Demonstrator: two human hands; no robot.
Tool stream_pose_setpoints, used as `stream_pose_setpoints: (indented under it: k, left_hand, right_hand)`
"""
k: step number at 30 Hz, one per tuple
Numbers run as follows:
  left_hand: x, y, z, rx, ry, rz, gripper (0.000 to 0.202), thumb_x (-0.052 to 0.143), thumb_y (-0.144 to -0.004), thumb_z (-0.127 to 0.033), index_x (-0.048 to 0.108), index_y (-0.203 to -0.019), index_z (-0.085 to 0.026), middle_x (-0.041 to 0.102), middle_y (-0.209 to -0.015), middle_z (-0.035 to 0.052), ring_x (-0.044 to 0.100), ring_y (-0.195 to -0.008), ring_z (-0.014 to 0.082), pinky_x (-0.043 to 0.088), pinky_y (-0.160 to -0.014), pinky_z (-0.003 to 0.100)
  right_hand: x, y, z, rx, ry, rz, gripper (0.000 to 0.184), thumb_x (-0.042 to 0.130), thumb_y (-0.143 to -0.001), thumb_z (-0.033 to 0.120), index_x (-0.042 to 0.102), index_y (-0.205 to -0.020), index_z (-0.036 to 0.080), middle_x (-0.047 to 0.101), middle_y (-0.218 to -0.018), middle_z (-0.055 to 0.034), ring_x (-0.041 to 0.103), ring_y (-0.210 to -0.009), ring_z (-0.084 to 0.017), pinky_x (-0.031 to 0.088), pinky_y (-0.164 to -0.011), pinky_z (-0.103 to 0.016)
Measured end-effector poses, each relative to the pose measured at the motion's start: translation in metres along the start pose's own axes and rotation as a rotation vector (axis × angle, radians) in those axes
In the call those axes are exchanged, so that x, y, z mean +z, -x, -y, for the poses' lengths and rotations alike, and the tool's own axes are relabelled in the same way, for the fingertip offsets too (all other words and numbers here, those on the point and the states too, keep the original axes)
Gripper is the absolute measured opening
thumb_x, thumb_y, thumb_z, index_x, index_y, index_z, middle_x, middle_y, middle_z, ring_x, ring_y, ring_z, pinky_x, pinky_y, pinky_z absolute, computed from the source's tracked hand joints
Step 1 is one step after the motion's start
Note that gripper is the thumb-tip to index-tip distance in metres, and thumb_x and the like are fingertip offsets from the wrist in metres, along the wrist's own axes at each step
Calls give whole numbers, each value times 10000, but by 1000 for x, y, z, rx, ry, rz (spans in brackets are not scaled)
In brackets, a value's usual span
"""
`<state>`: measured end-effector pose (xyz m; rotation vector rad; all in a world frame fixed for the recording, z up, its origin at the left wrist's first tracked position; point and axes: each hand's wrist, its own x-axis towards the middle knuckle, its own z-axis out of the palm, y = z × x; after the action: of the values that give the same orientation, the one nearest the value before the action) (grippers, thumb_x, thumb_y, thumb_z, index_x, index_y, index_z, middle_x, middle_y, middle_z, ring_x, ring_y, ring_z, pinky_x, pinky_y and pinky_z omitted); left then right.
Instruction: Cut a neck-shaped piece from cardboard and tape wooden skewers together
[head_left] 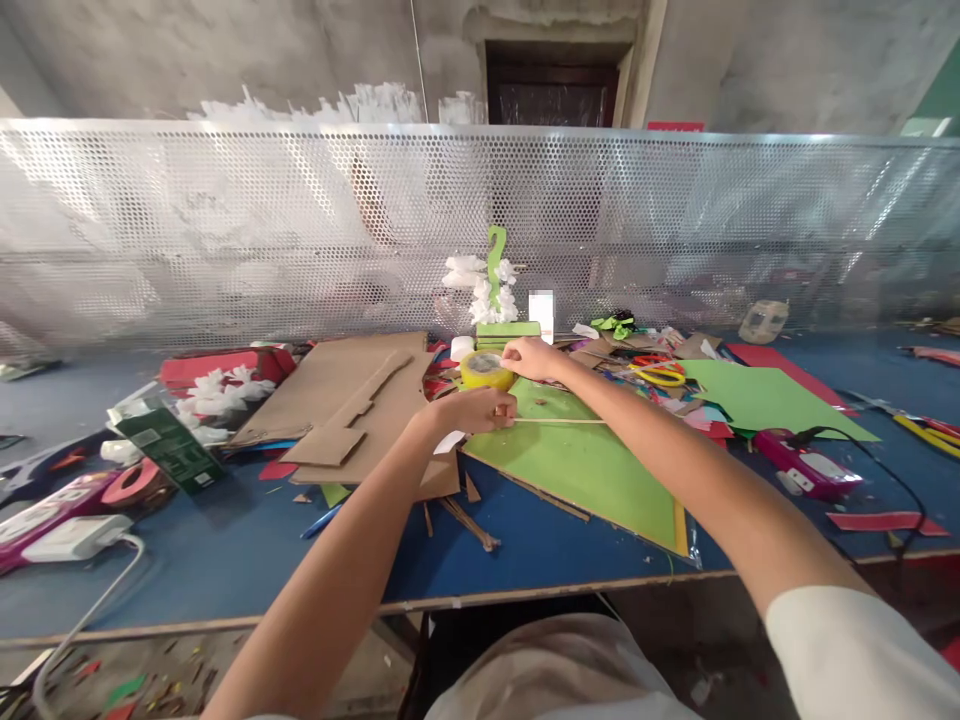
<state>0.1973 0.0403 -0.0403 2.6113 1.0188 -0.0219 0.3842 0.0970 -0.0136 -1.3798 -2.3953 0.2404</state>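
Observation:
My left hand (480, 410) is closed in a pinch on the end of a thin wooden stick (562, 421) that lies over a green paper sheet (585, 460). Just beyond it my right hand (529, 357) rests on a yellow tape roll (486, 372), fingers curled on the roll's top edge. Both arms reach out over the blue table (225, 550). Behind the roll stands a green paper stem with white paper flowers (487, 285) on a green base.
Brown cardboard pieces (352, 400) lie left of my hands. Orange and yellow scissors (660, 370) and green paper (757, 395) sit to the right, with a pink glue gun (802, 465) and its cable. A green box (169, 445), white paper flowers (217, 395) and a power strip (67, 535) lie left. A perforated metal screen (300, 220) closes the back.

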Motion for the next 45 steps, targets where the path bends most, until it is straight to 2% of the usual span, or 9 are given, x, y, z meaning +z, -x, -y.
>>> stream_pose_setpoints:
  k: [3,7,11,16,30,33,36,41,45]
  left_hand:
    - [0,0,-1,18,-13,-8,118,570,-954,-264,658,-991,-195,730,-970,64,655,-829,181,437,-708,261]
    - [0,0,-1,25,-26,-13,108,569,-958,-260,652,-983,-195,726,-952,58,649,-816,179,434,-699,258]
    - [2,-1,1,27,-21,-21,93,576,-959,-256,647,-976,-199,722,-954,50,653,-835,179,435,-703,256]
    - [3,-1,3,30,-5,-15,86,583,-955,-250,641,-993,-201,723,-987,53,652,-833,183,438,-696,264]
    - [5,-4,7,44,-35,-20,106,574,-983,-299,635,-994,-213,721,-968,48,643,-823,182,433,-691,279]
    - [5,-4,6,28,-34,-27,94,578,-979,-284,640,-977,-213,713,-929,42,635,-805,177,421,-678,276]
    - [4,-3,3,13,-27,-20,97,575,-976,-279,642,-968,-210,707,-916,42,625,-789,175,409,-662,275]
    - [3,-2,2,17,-27,-14,103,576,-967,-284,642,-982,-207,707,-940,44,620,-794,172,407,-664,271]
    - [4,-3,4,33,-2,-8,117,569,-972,-296,637,-990,-202,708,-971,48,628,-818,171,420,-683,268]
  right_hand:
    - [12,-39,12,62,11,1,175,673,-957,268,772,-1057,164,791,-1145,-121,721,-1012,-253,477,-784,-272]
    - [24,-74,19,143,8,19,170,722,-917,286,782,-988,144,803,-1028,-143,725,-902,-268,489,-749,-291]
    - [33,-94,19,165,-31,36,157,769,-868,280,794,-919,133,801,-911,-118,708,-812,-235,484,-728,-279]
    - [46,-105,13,187,-112,1,188,809,-796,238,809,-956,139,800,-969,-83,702,-848,-210,501,-771,-254]
    - [43,-96,5,178,-497,22,130,790,-815,236,751,-879,130,651,-651,0,553,-601,-130,477,-629,-252]
    - [37,-86,-2,140,-628,44,148,783,-838,233,684,-932,174,632,-696,17,535,-584,-101,466,-583,-212]
    - [29,-71,-8,80,-746,60,242,800,-821,225,605,-964,214,661,-816,12,607,-676,-97,513,-644,-198]
    - [14,-47,-18,-26,-1089,129,448,835,-728,165,530,-1043,259,678,-988,-2,683,-869,-145,590,-772,-276]
    - [4,-28,-24,-58,-1164,90,575,819,-711,124,517,-1167,300,667,-996,17,682,-852,-141,605,-764,-282]
